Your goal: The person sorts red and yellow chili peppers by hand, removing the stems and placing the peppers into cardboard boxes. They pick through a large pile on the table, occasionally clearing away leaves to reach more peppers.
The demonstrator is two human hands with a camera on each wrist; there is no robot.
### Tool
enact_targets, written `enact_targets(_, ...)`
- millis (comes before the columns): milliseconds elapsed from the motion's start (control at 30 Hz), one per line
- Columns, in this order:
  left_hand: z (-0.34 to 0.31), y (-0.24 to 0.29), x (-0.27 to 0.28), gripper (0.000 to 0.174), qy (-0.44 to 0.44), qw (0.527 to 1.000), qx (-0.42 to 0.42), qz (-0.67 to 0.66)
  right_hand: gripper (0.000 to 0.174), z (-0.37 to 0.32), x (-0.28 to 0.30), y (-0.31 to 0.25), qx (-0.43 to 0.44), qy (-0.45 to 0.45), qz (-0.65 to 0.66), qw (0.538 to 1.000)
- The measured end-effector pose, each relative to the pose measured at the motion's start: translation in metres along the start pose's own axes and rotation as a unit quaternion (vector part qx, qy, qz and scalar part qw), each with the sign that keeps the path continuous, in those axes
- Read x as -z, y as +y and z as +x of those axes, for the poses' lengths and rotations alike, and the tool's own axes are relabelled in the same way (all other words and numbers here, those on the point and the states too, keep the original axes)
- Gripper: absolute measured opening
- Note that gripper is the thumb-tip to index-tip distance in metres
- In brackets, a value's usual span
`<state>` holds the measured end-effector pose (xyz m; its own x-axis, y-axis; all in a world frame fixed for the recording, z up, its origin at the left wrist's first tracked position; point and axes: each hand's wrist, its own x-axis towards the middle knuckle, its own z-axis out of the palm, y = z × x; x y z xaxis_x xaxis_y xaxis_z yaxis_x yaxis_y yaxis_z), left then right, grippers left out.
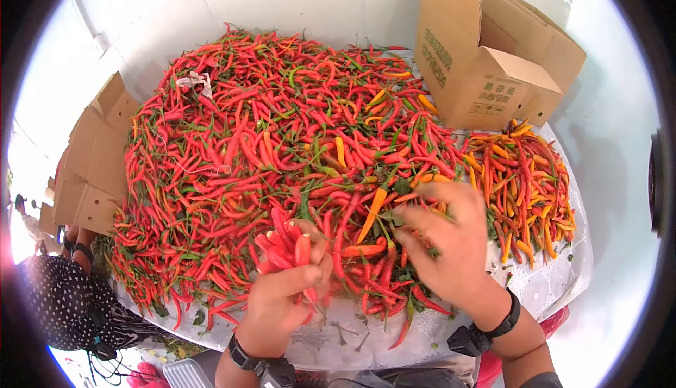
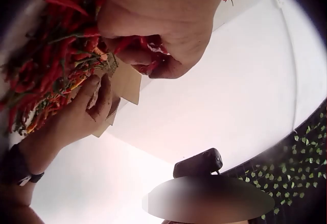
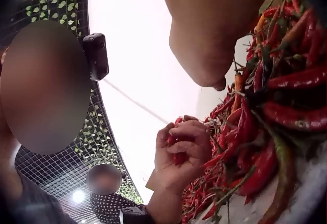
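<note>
Upright in my left hand is a bunch of red chili peppers, gripped between curled fingers and thumb with their ends pointing up. The left wrist view shows red peppers tucked inside that fist. My right hand, blurred, hovers over the near right of the big chili pile. Its fingers are loosely bent, with thumb and index finger apart and nothing seen between them. Just left of its fingertips lies an orange chili pepper. Green stems and leaves are mixed among the peppers there.
A smaller heap of orange and red chilies sits at the table's right. Behind it stands an open cardboard box; more cardboard stands at left. Another person is at the left edge. Loose stems lie on the white tablecloth.
</note>
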<state>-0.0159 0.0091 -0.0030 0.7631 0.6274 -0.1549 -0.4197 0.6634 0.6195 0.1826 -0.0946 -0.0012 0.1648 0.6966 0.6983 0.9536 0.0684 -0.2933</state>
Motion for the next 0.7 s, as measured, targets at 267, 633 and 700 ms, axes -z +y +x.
enact_targets(267,-0.002,0.007,0.005,0.032,0.005,0.995,0.004,-0.096,0.031,-0.011,-0.020,-0.008,-0.004,-0.083,0.082,0.993)
enact_targets(633,-0.004,0.004,-0.004,0.030,0.031,0.998,-0.039,0.028,0.026,-0.013,-0.031,-0.035,0.189,-0.121,0.079,0.971)
enact_targets(700,-0.005,0.004,-0.006,0.031,0.009,0.998,-0.041,0.046,0.028,-0.014,-0.034,-0.041,0.195,-0.160,0.044,0.967)
